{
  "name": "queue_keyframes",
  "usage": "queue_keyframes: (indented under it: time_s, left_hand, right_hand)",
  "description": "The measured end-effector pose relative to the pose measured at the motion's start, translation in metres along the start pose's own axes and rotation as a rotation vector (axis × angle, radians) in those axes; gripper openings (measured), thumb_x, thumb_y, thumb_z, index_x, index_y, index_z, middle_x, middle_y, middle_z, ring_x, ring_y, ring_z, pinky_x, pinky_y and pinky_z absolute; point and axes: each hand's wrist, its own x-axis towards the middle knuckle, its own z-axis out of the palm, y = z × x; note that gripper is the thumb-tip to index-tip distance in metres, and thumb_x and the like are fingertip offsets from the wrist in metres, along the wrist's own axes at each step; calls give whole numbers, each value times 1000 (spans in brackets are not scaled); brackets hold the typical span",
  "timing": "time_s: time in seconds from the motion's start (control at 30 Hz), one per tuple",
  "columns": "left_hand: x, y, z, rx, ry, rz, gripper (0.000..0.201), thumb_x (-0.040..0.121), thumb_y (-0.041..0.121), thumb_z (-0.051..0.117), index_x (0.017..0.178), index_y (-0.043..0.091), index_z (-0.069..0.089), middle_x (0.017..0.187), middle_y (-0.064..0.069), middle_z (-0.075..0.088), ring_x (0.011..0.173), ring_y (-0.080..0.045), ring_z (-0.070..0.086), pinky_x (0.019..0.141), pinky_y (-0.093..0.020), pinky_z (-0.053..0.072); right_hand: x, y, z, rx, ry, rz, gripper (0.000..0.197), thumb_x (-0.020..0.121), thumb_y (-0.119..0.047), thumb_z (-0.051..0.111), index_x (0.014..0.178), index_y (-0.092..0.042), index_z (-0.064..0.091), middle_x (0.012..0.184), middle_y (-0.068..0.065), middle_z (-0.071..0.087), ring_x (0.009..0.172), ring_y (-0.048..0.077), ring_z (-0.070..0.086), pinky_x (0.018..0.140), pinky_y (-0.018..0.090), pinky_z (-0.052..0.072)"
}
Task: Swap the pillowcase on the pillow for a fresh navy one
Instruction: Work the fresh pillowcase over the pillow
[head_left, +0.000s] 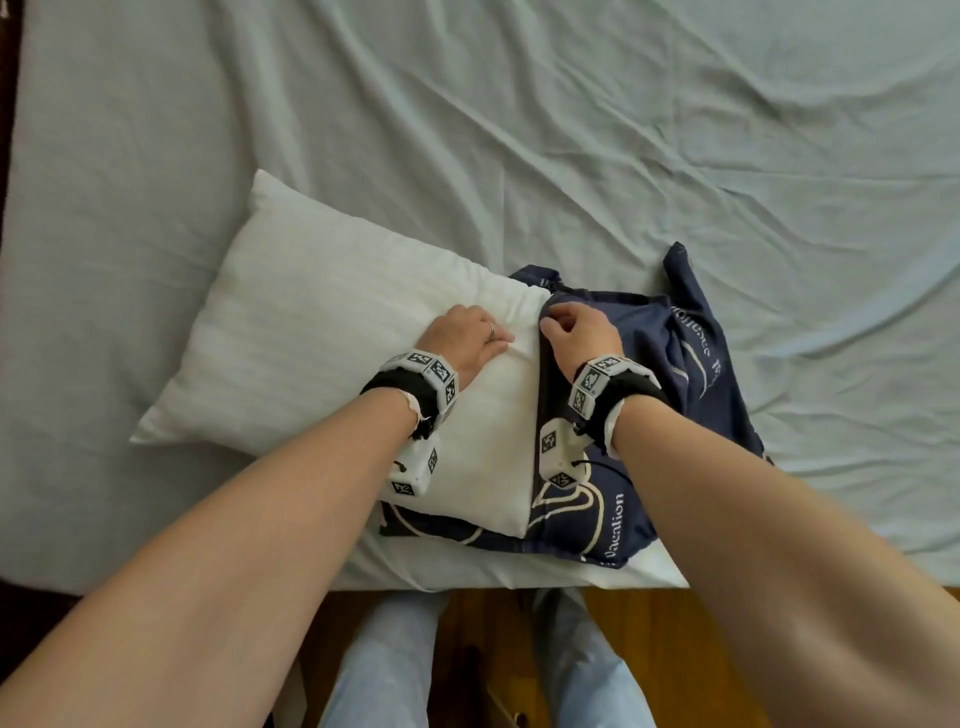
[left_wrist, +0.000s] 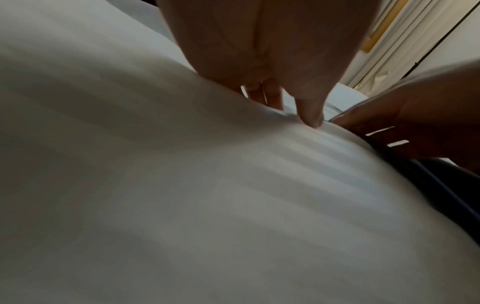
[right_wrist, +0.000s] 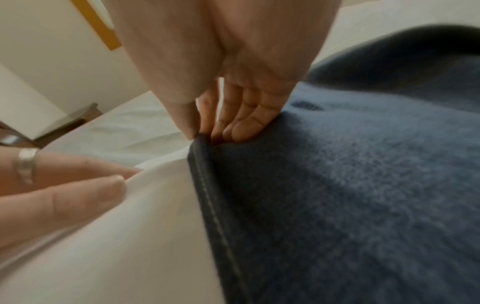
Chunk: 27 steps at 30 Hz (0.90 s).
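We stand at the edge of a bed covered with a pale, wrinkled sheet, both forearms stretched out over it. Under our hands lies a white pillow, bare over most of its length; it runs away from our left hand toward the far left. Our left hand lies on the pillow's top with the fingers nearly straight, pressing the white cloth down just beside the navy hem; a ring sits on one finger. In the left wrist view the thumb tip pushes into the pillow's surface and makes a shallow dent.

Our right hand is just beside the left, nearly touching it. Its thumb and fingertips pinch the stitched hem of the navy pillowcase, as the right wrist view shows plainly: the dark edge rises to a small peak between them. The navy pillowcase covers the pillow's end beneath and to the right of our right hand, its open edge running as a straight dark line from the pinch back toward our wrists. The rest of it lies bunched and folded to the right of our right hand, with pale printed lines and lettering on it. A strip of navy cloth also shows under the pillow's near edge, below our left wrist.

Each wrist wears a black strap with white marker blocks. Below the bed's edge we see pale trousers and a wooden floor.
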Motion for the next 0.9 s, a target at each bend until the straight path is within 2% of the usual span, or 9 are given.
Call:
queue_keyframes:
  time_s: [0.1, 0.23, 0.37, 0.47, 0.57, 0.67, 0.77, 0.83, 0.9]
  left_hand:
    - [-20, 4, -12, 69, 30, -81, 55, 75, 63, 67, 119, 31, 57, 114, 5, 55, 111, -18, 50, 95, -34, 41]
    - [-51, 11, -26, 244, -174, -114, 83, 48, 79, 73, 111, 29, 50, 110, 6, 52, 105, -17, 49, 90, -36, 42]
    - [-70, 5, -15, 456, -325, -28, 74, 52, 77, 71, 103, 26, 53, 109, 5, 58, 108, -19, 48, 88, -37, 38]
    - [-82, 2, 2, 640, -340, 79, 94, 52, 78, 70, 123, 19, 52, 122, 1, 53, 118, -22, 43, 91, -39, 37]
    - [-100, 0, 14, 710, -323, 112, 105, 50, 74, 75, 131, 15, 44, 126, -1, 45, 119, -23, 42, 89, -40, 40]
    - [-107, -1, 23, 784, -315, 151, 95, 59, 55, 82, 132, 13, 40, 127, -4, 45, 117, -25, 46, 85, -38, 43]
    - [-109, -3, 31, 728, -313, 117, 47, 83, 31, 71, 123, 13, 54, 120, -7, 58, 111, -29, 56, 80, -36, 48]
    - [-109, 0, 37, 791, -321, 103, 24, 91, 21, 57, 113, 15, 63, 109, -6, 67, 103, -30, 64, 73, -33, 45]
    - [-112, 7, 43, 842, -339, 126, 24, 91, 11, 48, 106, 14, 66, 103, -5, 70, 98, -29, 66, 69, -30, 41]
  right_hand:
    - [-24, 6, -4, 97, 99, 112, 25, 89, -43, 60, 108, -27, 63, 90, -17, 61, 86, 10, 60, 74, 25, 42]
    - [-63, 19, -4, 69, 32, 221, 23, 88, -46, 62, 100, -27, 58, 88, -12, 61, 83, 13, 60, 71, 29, 42]
    - [-97, 33, 6, 27, 86, 308, 14, 86, -41, 60, 91, -29, 57, 87, -8, 63, 82, 17, 60, 72, 31, 47]
    - [-133, 56, 33, 56, 166, 412, 16, 83, -42, 60, 84, -27, 54, 83, -7, 63, 82, 21, 62, 74, 32, 49]
    - [-179, 72, 64, 23, 204, 449, 22, 86, -44, 60, 82, -23, 54, 81, -2, 63, 83, 27, 62, 72, 33, 48]
    - [-209, 86, 90, -19, 127, 477, 28, 81, -54, 59, 79, -27, 55, 90, 1, 68, 88, 30, 64, 76, 34, 49]
    - [-230, 97, 116, -108, 47, 496, 57, 74, -75, 56, 100, -25, 55, 103, 2, 64, 96, 31, 64, 80, 39, 51]
    - [-231, 99, 127, -77, 97, 573, 60, 81, -67, 58, 113, -16, 51, 114, 7, 61, 105, 34, 62, 83, 42, 49]
    - [-224, 100, 132, -17, 164, 622, 38, 92, -46, 53, 111, -13, 53, 115, 12, 64, 105, 36, 62, 82, 41, 47]
